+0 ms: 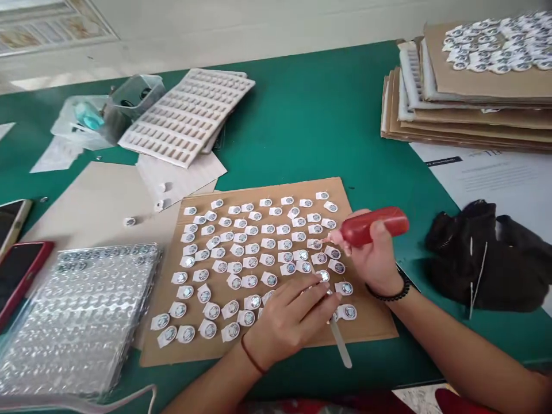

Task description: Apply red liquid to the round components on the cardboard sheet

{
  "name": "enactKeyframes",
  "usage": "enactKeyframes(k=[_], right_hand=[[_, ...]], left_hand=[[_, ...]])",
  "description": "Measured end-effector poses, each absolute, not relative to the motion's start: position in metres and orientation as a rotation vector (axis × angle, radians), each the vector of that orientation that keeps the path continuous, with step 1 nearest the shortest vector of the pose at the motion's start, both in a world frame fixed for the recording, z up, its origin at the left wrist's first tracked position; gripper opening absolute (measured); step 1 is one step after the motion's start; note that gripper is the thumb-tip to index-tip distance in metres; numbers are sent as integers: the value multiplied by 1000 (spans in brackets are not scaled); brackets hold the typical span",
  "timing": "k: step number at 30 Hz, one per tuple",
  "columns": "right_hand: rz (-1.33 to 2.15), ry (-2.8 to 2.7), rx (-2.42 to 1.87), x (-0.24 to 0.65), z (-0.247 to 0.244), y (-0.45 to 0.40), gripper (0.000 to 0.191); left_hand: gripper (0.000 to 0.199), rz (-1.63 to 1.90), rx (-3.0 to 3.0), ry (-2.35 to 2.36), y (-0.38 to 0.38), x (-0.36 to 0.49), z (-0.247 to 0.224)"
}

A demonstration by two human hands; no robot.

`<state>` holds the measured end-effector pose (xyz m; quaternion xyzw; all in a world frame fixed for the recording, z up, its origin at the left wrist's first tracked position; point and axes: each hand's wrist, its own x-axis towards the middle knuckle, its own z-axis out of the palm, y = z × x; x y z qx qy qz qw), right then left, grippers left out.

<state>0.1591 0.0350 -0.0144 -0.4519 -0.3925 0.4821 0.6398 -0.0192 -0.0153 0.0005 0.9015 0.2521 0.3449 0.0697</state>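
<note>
A brown cardboard sheet (pixel 371 322) lies on the green table and carries several rows of small white tabs with round silver-blue parts (pixel 241 250). My right hand (pixel 375 259) grips a red squeeze bottle (pixel 375 225), whose nozzle points left and down at the tabs near the sheet's right side. My left hand (pixel 291 319) rests on the sheet's lower middle, fingers pressing on tabs there and holding a thin pale stick (pixel 340 345) that pokes out toward the front edge.
Clear blister trays (pixel 81 322) sit at the front left, two phones (pixel 19 264) beside them. White moulded trays (pixel 190 115) and a clear box (pixel 129 103) lie at the back left. Stacked cardboard (pixel 466 109) with more parts is back right; black cloth (pixel 483 259) lies right.
</note>
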Motion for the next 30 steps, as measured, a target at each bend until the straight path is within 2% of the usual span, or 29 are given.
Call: enactKeyframes(k=[7, 20, 30], right_hand=[[795, -1032, -1135, 157, -26, 23, 33], [767, -1122, -1138, 157, -23, 21, 29], [701, -1092, -1177, 158, -23, 21, 35]], left_hand=[[19, 999, 2747, 794, -12, -17, -7], [20, 947, 2722, 814, -9, -16, -10], [21, 963, 2690, 840, -10, -15, -11]])
